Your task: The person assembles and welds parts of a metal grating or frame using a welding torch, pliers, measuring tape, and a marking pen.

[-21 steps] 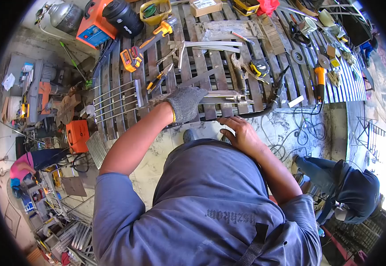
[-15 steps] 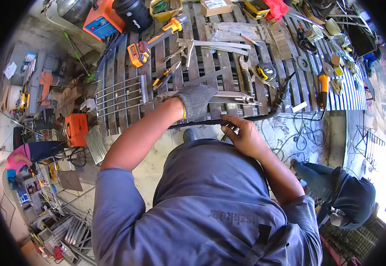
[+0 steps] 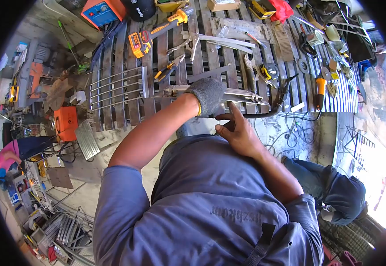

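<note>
Strips [image 3: 246,95], slim metal, bundled too tightly to count, upper centre, and one hand over them: left hand [image 3: 207,96], grey knitted glove, fingers hidden, grip impossible to tell! Bare right hand [image 3: 241,135], mid-frame: forefinger stretched, thumb parted, the others' hold unclear. Upper left, five straight rods [image 3: 115,91] across the slatted table [image 3: 232,80].

Strips [image 3: 245,98] on tbl [image 3: 150,107], grinder [image 3: 320,90] R
</note>
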`<state>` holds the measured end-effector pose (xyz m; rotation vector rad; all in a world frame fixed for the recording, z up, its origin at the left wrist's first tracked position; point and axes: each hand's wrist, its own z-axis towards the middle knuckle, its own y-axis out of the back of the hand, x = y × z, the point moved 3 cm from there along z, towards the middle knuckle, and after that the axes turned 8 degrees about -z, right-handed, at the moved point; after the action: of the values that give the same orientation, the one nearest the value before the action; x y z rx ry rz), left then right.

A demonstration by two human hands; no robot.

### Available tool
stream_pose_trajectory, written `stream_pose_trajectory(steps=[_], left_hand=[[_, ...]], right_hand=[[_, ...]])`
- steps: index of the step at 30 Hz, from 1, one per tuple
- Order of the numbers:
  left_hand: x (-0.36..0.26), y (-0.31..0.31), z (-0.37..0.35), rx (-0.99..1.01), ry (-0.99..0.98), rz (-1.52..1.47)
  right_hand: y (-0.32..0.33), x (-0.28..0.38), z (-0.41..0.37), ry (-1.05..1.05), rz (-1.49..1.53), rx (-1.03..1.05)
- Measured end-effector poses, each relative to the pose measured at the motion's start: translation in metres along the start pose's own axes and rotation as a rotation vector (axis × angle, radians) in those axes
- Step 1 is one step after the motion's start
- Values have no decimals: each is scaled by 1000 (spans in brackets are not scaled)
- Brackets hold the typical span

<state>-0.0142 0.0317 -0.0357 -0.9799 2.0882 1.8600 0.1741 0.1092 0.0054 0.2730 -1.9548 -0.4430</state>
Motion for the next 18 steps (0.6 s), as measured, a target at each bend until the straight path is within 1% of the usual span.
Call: stream_pose_trajectory(steps=[2, 4, 8, 11, 18], left_hand=[[1, -5, 1, 9, -6, 0], [-6, 5, -1, 35, -16, 39], [-10, 8, -6, 31, -19, 23], [-9, 4, -4, 34, -24, 34], [-12, 9, -6, 6, -63, 53]], right_hand=[[-5, 1, 0, -19, -4, 3], [-7, 6, 0, -23, 6, -4], [-13, 10, -1, -35, -1, -34], [-16, 17, -2, -83, 75, -28], [-25, 3, -1, -2, 230, -79]])
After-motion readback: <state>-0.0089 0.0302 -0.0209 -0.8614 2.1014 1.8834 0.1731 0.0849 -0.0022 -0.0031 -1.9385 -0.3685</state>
